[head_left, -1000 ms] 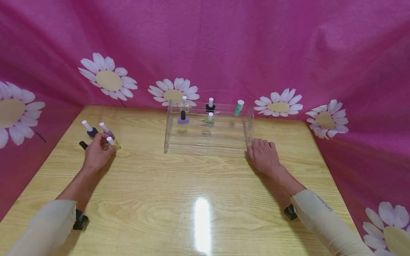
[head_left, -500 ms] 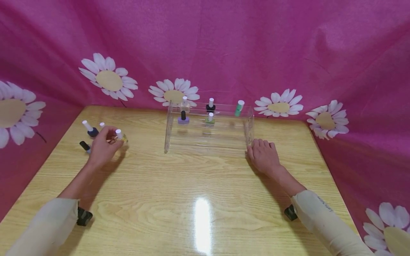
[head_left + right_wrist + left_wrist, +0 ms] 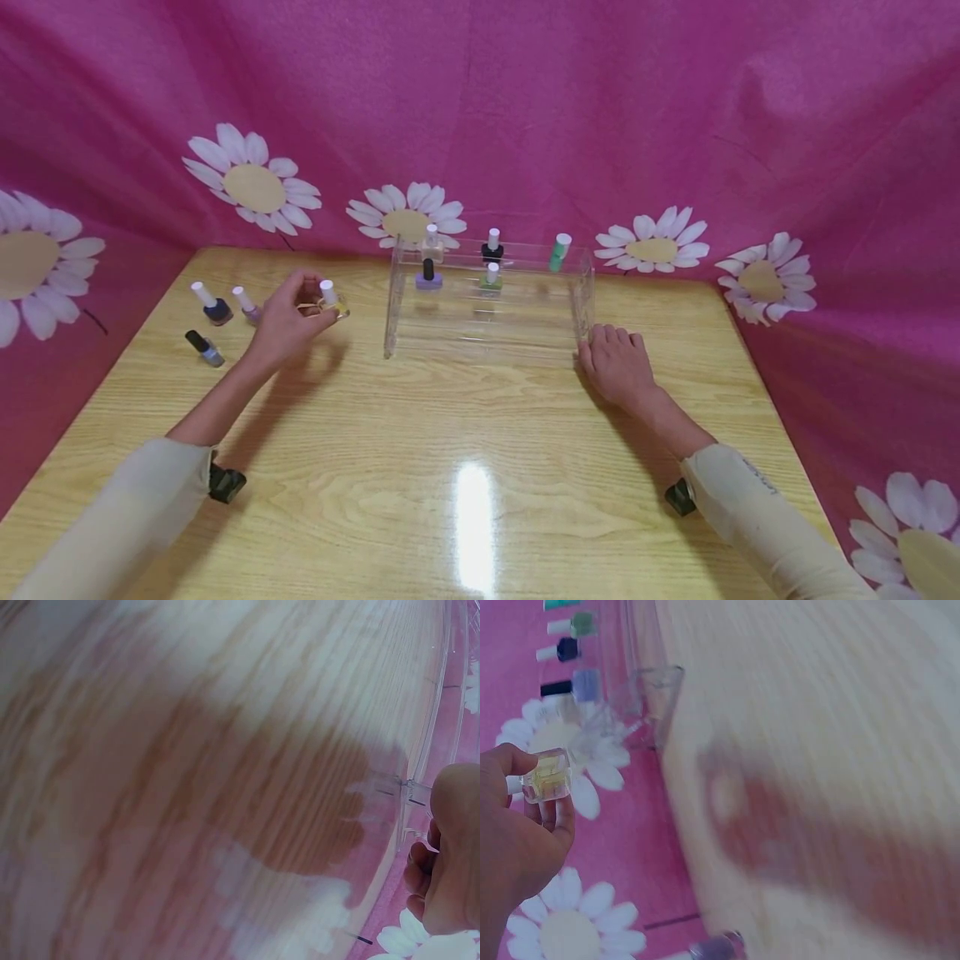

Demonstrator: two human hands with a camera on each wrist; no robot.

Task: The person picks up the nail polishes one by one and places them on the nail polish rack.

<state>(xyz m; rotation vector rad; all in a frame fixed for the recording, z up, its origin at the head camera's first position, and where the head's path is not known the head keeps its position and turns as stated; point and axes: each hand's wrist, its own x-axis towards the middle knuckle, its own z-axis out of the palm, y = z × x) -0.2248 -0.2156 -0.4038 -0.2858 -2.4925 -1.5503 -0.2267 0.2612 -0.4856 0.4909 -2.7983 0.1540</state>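
Note:
My left hand (image 3: 285,323) pinches a small nail polish bottle (image 3: 549,777) with yellow polish and a white cap, left of the clear rack. Its shadow falls on the table apart from the hand. The see-through stepped rack (image 3: 392,321) stands at the back middle. At the rack's front right corner, my right hand (image 3: 618,365) grips the edge with curled fingers. On the upper steps stand a lilac bottle (image 3: 429,283), a light green bottle (image 3: 491,284), a pale bottle (image 3: 432,250), a black bottle (image 3: 492,252) and a teal bottle (image 3: 557,257).
Behind my left hand, at the table's left, are a dark blue bottle (image 3: 217,312), a mauve bottle (image 3: 251,312) partly behind the hand, and a grey-blue bottle (image 3: 212,357) with a black cap. A pink flowered cloth (image 3: 517,108) hangs along the table's back and sides.
My left hand has carried the yellow bottle rightward, away from the other loose bottles and closer to the rack. The right hand and the rack have stayed in place.

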